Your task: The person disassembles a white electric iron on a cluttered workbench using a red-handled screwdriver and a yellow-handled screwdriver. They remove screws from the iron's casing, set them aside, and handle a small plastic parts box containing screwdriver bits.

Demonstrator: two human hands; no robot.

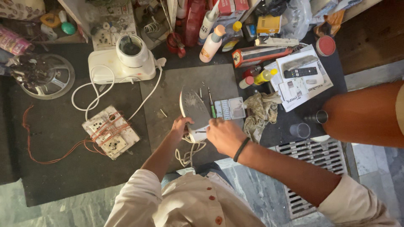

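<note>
A clothes iron (193,110) stands on its heel on a grey mat (168,96), its worn metal soleplate facing up toward me. My left hand (180,126) grips the iron's lower left edge. My right hand (224,135), with a black band on the wrist, presses against the iron's white rear end; whether it holds a small tool is hidden. The iron's white cord (187,153) coils just below it. A green-handled screwdriver (212,107) and a small clear parts box (229,108) lie right of the iron.
A white mixer base (122,63) with its cord sits behind. A switch board wrapped in red wire (110,131) lies left. A rag (263,111), bottles (212,42), a remote (300,72) on papers and a steel cup (320,116) crowd the right. A floor grate (313,155) lies below.
</note>
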